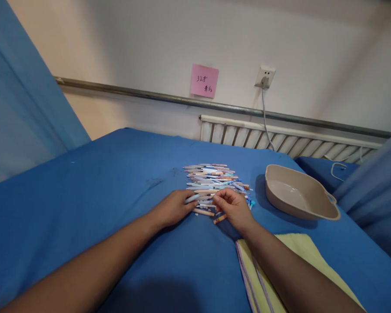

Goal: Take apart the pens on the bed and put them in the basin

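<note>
A heap of pastel pens (215, 178) lies on the blue-covered table (101, 195) ahead of me. My left hand (174, 208) rests at the heap's near left edge, its fingers closed around a light blue pen (193, 198). My right hand (233, 206) sits at the heap's near right edge with fingers curled in a pinch over the pens; an orange pen (220, 218) pokes out from under it. What the right fingers grip is hidden.
A beige oval basin (313, 211) stands to the right of the heap. A yellow folder (299, 248) lies under my right forearm. A pink note (204, 81), a wall socket with a cable (264, 78) and a radiator (280, 139) are behind. Blue curtains hang left and right.
</note>
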{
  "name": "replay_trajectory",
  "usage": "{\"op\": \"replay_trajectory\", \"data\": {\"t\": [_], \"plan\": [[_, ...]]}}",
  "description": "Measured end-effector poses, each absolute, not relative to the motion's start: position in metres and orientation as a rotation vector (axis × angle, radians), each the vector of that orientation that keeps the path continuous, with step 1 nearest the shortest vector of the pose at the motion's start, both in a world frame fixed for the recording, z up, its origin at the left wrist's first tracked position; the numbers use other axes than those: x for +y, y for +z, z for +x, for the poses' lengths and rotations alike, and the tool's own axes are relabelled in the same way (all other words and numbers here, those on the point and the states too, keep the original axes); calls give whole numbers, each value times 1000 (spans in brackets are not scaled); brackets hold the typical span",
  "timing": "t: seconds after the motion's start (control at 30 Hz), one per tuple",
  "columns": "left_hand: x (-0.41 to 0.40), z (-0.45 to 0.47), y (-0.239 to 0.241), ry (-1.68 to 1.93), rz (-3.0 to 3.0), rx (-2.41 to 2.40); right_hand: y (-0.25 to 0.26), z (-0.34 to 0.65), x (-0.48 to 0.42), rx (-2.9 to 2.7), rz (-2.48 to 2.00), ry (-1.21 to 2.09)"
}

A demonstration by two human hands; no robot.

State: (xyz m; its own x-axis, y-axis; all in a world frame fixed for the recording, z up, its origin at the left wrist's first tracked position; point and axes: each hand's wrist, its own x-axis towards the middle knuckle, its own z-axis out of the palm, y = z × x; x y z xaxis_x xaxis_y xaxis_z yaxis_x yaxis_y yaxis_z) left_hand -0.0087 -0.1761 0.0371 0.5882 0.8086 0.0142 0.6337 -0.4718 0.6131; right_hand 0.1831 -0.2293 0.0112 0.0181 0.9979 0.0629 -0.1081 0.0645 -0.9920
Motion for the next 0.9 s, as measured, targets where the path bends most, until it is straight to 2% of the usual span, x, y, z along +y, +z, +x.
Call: {"op": "replay_trajectory", "data": {"t": [0.13, 0.33, 0.57, 0.9], "plan": [[-182, -7, 40, 370, 2290, 1121, 10, 183, -229, -1124, -1102, 1232], [-198, -1, 50, 412, 2254, 822, 16, 181, -234, -1185, -1080, 1132], [-200, 1, 49, 401, 2222, 804, 20, 179, -237, -1216, -1074, 1065], [-200, 1, 48, 440, 2143, 810, 13, 178, -238, -1198, -1090, 1203]]}}
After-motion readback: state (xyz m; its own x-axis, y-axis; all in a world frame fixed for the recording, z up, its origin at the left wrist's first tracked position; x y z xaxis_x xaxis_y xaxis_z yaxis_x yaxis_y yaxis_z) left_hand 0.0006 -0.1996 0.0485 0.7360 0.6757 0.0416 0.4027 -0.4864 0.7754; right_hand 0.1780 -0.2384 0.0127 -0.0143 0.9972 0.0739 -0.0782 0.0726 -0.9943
